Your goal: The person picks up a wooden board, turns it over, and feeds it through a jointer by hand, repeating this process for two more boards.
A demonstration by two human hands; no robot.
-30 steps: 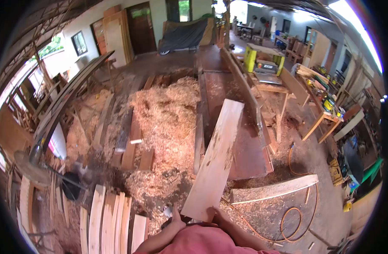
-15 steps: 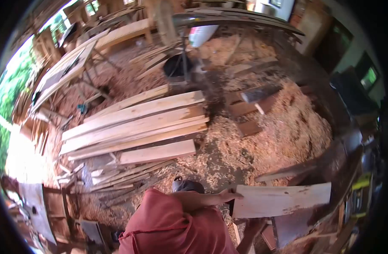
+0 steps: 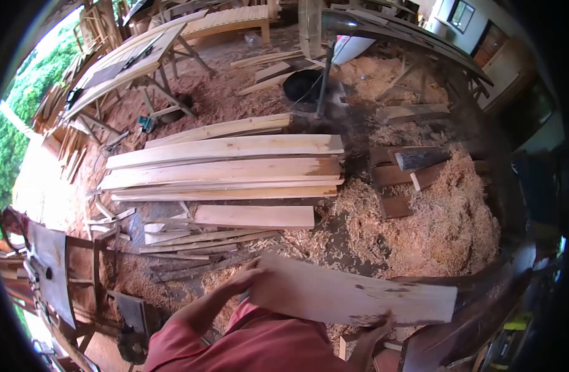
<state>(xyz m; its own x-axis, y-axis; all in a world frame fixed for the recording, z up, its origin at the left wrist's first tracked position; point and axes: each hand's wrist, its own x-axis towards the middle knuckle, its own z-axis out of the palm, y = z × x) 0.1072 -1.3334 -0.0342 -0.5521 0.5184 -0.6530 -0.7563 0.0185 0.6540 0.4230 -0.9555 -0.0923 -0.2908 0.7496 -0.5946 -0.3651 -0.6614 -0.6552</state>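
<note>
Holding the board (image 3: 353,296) level seems best, the left hand (image 3: 246,277) gripping its left end, the right hand (image 3: 376,322) its near edge.

A woodworking shop: a stack of sawn planks (image 3: 225,164) lies on the floor, with wood shavings (image 3: 433,223) heaped to the right of the stack and a trestle counter (image 3: 126,65) bearing boards beyond it.

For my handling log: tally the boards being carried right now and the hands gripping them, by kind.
Pale board: 1
Hands holding it, left hand and right hand: 2
Total: 3
</note>
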